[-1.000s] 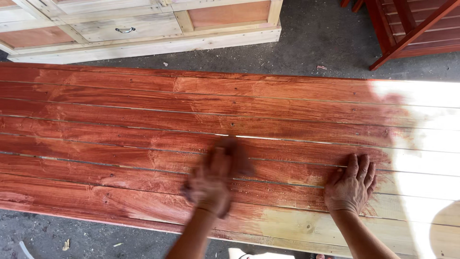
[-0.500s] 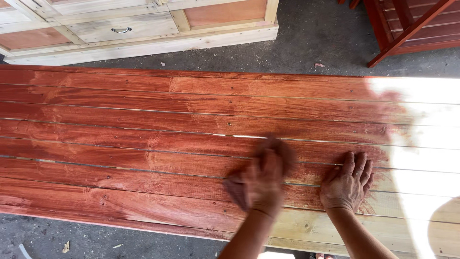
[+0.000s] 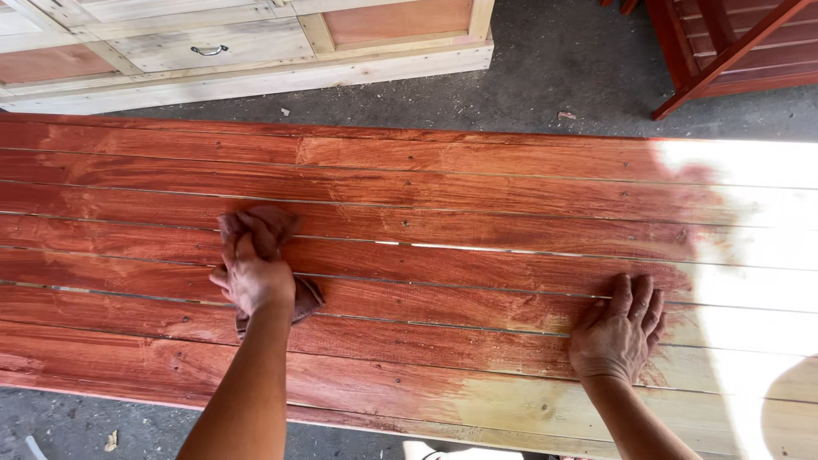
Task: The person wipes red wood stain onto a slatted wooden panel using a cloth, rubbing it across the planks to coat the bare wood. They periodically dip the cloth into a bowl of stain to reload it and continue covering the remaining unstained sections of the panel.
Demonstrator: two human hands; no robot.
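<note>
Red-brown stained slatted panel [image 3: 477,196], reddish-brown rag [image 3: 266,230], grey floor [image 3: 554,68]

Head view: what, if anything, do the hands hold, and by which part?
The left hand presses a stained rag, gripping its middle. The right hand lies flat, holding nothing.

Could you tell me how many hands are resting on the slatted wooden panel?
2: the left hand presses a rag left of centre; the right hand lies flat toward the right.

Single head-worn view, looking steeply down from above, close over a red-stained slatted wooden panel [image 3: 477,221], both forearms entering from the bottom edge, grey concrete floor [image 3: 554,68] beyond.
</note>
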